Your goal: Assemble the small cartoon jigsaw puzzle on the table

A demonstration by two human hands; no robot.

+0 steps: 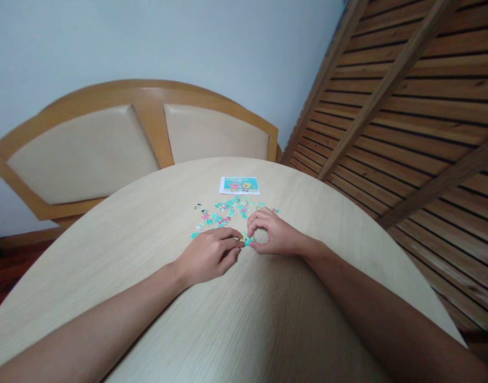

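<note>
A small joined cluster of jigsaw puzzle pieces (247,240), teal with some yellow, lies on the table between my hands. From the left, my left hand (212,254) has its fingers drawn together, the tips pressed on the cluster's left side and partly covering it. My right hand (276,234) curls thumb and forefinger into a pinch at the cluster's right edge, on a puzzle piece mostly hidden by the fingertips. Just beyond, loose puzzle pieces (220,218) in teal, pink and dark colours lie scattered.
A picture card (241,185) with a pink and a yellow cartoon figure lies flat behind the pieces. The round wooden table (156,213) bears everything. A padded headboard (148,133) stands behind it at the pale wall, and a slatted wooden panel (407,133) rises on the right.
</note>
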